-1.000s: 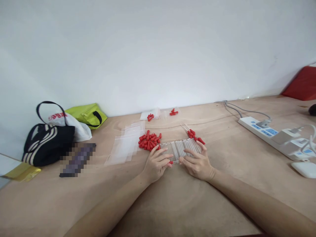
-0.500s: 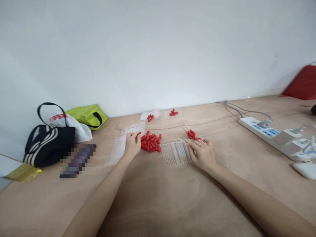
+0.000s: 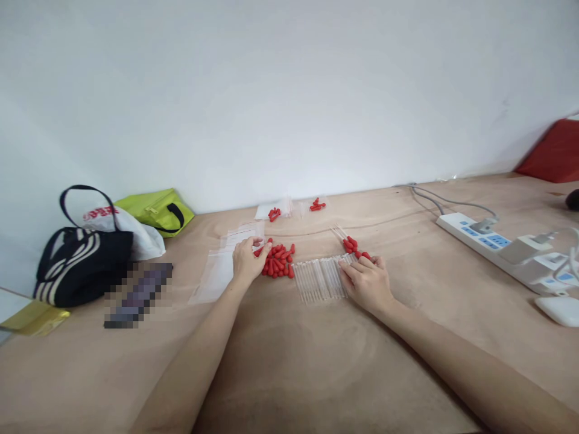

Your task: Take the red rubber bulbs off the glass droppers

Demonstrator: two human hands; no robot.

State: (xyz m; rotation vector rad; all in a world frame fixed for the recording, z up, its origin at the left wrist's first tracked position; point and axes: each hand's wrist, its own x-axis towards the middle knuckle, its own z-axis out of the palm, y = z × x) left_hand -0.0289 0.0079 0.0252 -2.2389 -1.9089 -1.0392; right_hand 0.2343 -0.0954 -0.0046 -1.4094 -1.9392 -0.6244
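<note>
My left hand (image 3: 248, 260) rests at the left edge of a pile of small red caps (image 3: 279, 261), thumb and fingers pinched around a cap beside the clear zip bags (image 3: 221, 268). My right hand (image 3: 365, 282) lies on the right end of a row of clear thin tubes (image 3: 320, 279), fingers curled over them. Behind it lie tubes fitted with red caps (image 3: 351, 244).
Two small bags with red caps (image 3: 294, 209) lie near the wall. A black bag (image 3: 81, 262), a white bag and a green pouch (image 3: 156, 209) sit at the left. A white power strip (image 3: 502, 246) with plugs and cables is at the right, a red cushion (image 3: 554, 150) behind.
My left hand left the tube row and moved left to the red cap pile. My right hand slid to the right end of the tubes.
</note>
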